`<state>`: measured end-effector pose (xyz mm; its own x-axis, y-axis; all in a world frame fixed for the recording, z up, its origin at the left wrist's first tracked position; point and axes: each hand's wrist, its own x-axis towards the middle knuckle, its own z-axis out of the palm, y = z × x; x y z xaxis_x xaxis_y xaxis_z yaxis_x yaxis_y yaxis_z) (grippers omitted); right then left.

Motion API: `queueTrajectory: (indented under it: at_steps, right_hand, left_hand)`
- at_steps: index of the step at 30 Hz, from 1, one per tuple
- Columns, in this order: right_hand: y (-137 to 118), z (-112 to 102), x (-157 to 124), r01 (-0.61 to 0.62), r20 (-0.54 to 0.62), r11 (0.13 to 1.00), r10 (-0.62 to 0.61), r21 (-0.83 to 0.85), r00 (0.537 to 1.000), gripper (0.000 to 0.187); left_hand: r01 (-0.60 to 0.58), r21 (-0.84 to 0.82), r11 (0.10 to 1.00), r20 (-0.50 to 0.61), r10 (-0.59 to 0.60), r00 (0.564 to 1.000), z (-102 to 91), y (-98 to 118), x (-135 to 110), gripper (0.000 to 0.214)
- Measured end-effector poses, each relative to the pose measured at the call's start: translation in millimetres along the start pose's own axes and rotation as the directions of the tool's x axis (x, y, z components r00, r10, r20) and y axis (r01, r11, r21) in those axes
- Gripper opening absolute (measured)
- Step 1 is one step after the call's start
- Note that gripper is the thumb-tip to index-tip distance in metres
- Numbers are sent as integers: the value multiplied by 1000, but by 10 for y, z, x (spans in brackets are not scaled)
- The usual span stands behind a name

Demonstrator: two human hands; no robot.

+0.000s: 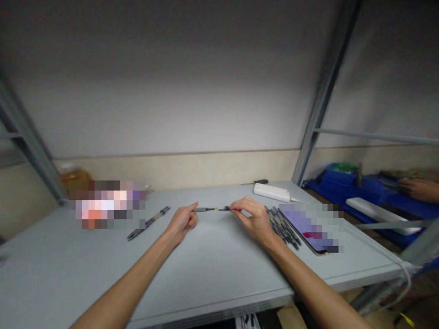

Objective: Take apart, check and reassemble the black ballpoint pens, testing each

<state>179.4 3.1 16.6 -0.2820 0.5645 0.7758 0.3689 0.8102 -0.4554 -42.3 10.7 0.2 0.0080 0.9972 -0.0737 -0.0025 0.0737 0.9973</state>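
Observation:
Above the middle of the grey table, my left hand (pixel 183 223) is closed around a grey pen (pixel 206 209), which points right and has a yellowish section near its tip. Facing that tip, my right hand (pixel 252 217) pinches a small dark pen part (pixel 225 208) between thumb and fingertips. The two pieces are nearly in line; whether they touch is too small to tell. A few dark pens (pixel 147 224) lie on the table left of my left hand. Several more pens (pixel 284 228) lie side by side, partly hidden behind my right hand and wrist.
A phone (pixel 302 228), partly pixelated, lies right of the pens. Behind it are a white power strip (pixel 271 192) with a cable and a screwdriver (pixel 260 182). A pixelated object (pixel 109 203) stands at back left. Another person's hand (pixel 420 188) is at a blue-covered surface on the right.

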Motion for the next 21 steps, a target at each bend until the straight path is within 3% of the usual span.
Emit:
queueTrajectory:
  at_steps: [4,7,12,16,21]
  right_hand:
    - [2,-16,5,-57,-36,998,57,-10,998,12]
    - [25,-32,6,-131,-89,991,131,13,987,10]
    - [103,-28,1,-273,-121,955,287,120,950,14]
    - [145,-16,4,-347,-88,909,375,231,923,18]
    - [150,-10,9,-368,-59,883,401,290,914,18]
  left_hand:
    - [-49,75,996,-4,49,999,8,-6,-16,53]
    - [-100,21,995,31,99,995,45,21,-46,47]
    - [-305,-38,952,48,307,951,77,79,-88,37]
    - [-441,100,892,23,441,897,37,83,-78,32]
    - [-472,293,832,21,488,873,24,98,-92,34]
